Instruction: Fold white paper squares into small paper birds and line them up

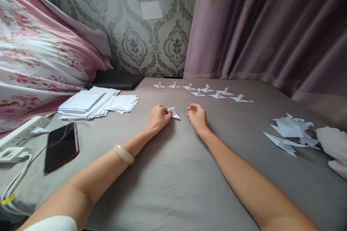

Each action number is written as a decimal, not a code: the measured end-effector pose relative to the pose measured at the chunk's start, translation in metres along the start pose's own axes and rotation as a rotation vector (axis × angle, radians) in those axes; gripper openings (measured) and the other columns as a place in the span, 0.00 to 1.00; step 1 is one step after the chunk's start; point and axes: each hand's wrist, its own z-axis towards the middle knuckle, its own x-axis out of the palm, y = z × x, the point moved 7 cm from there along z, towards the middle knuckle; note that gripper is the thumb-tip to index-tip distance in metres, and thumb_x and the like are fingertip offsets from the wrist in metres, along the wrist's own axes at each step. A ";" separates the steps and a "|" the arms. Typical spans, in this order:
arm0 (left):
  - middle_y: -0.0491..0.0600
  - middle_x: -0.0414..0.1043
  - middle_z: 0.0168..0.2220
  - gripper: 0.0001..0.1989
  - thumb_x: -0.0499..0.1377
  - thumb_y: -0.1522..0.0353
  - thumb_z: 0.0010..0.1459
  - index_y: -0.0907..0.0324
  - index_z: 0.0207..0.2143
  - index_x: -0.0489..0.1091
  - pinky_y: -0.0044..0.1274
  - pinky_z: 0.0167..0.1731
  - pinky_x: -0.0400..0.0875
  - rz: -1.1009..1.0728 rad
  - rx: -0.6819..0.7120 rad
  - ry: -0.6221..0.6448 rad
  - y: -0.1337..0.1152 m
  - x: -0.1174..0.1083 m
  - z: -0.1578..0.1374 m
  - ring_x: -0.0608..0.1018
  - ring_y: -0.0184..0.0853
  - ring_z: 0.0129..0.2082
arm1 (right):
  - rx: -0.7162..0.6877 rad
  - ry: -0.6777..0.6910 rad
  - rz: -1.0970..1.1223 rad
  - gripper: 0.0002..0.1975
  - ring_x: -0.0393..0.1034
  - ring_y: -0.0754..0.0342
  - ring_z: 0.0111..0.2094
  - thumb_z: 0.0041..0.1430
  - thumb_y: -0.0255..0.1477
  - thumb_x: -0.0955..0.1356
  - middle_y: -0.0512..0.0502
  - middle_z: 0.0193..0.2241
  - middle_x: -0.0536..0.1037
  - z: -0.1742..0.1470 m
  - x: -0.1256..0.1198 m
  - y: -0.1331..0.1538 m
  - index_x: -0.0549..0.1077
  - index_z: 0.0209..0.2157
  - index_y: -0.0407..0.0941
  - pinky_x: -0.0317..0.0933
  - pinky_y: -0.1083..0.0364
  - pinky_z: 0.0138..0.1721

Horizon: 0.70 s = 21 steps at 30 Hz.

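Observation:
My left hand (pixel 160 116) pinches a small white origami bird (pixel 175 114) just above the grey sheet, its fingers covering part of the folds. A pointed wing shows to the right of the fingertips. My right hand (pixel 198 117) is a short way right of it, with loosely curled fingers apart and nothing seen in them. Beyond the hands, several similar finished origami birds (pixel 217 95) stand in two rows.
At left are stacked white paper squares (pixel 81 103), a smaller paper pile (pixel 122 103), a phone (pixel 61 147) and a power strip (pixel 23 131) with cables. At right lie several loose folded papers (pixel 291 128) beside a pale cloth (pixel 332 144). A curtain (pixel 244 25) hangs behind.

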 end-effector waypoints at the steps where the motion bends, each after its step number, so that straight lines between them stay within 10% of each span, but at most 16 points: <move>1: 0.53 0.74 0.35 0.08 0.58 0.66 0.51 0.60 0.25 0.74 0.28 0.42 0.67 0.012 -0.006 -0.015 -0.001 0.000 0.010 0.74 0.39 0.38 | 0.003 -0.033 -0.007 0.19 0.73 0.58 0.31 0.50 0.24 0.61 0.43 0.44 0.77 0.003 -0.005 -0.003 0.67 0.45 0.42 0.64 0.59 0.30; 11: 0.61 0.74 0.41 0.12 0.56 0.67 0.54 0.63 0.33 0.78 0.33 0.46 0.65 0.101 -0.076 -0.078 -0.022 0.033 0.108 0.73 0.47 0.46 | 0.044 -0.075 -0.053 0.16 0.73 0.56 0.32 0.50 0.24 0.62 0.46 0.40 0.78 0.011 -0.014 -0.011 0.68 0.42 0.44 0.65 0.57 0.31; 21: 0.63 0.74 0.43 0.14 0.56 0.65 0.56 0.65 0.35 0.77 0.32 0.47 0.63 0.161 -0.059 -0.036 -0.033 0.069 0.131 0.72 0.48 0.48 | 0.056 -0.024 -0.115 0.15 0.74 0.55 0.33 0.52 0.22 0.62 0.45 0.40 0.79 0.008 -0.012 -0.005 0.70 0.42 0.44 0.65 0.57 0.36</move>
